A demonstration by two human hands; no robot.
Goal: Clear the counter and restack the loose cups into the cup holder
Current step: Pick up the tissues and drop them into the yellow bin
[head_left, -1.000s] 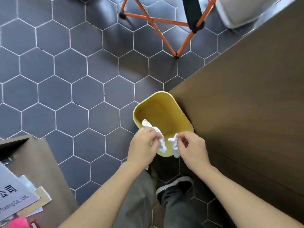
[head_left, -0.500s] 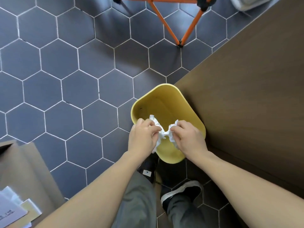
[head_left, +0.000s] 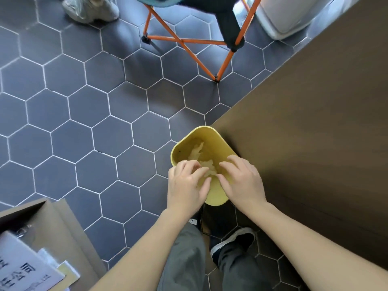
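A small yellow bin [head_left: 211, 132] stands on the dark hexagon-tiled floor against the brown counter side [head_left: 310, 131]. Crumpled white tissue [head_left: 198, 152] lies inside the bin, below my hands. My left hand [head_left: 186, 185] hovers over the bin's near left rim with its fingers spread and nothing in it. My right hand [head_left: 241, 181] hovers over the near right rim, fingers apart and empty too. No cups or cup holder are in view.
An orange-framed folding stool [head_left: 189, 42] stands on the floor ahead, with another person's pale shoe [head_left: 90, 7] beyond it. A white appliance [head_left: 287, 15] sits at the top right. An open cardboard box [head_left: 42, 238] with papers is at my lower left. My own shoe [head_left: 233, 242] is below.
Both hands held crumpled tissue over the bin before. Their fingers have opened and the tissue now lies inside the bin. The view has tilted up toward the stool.
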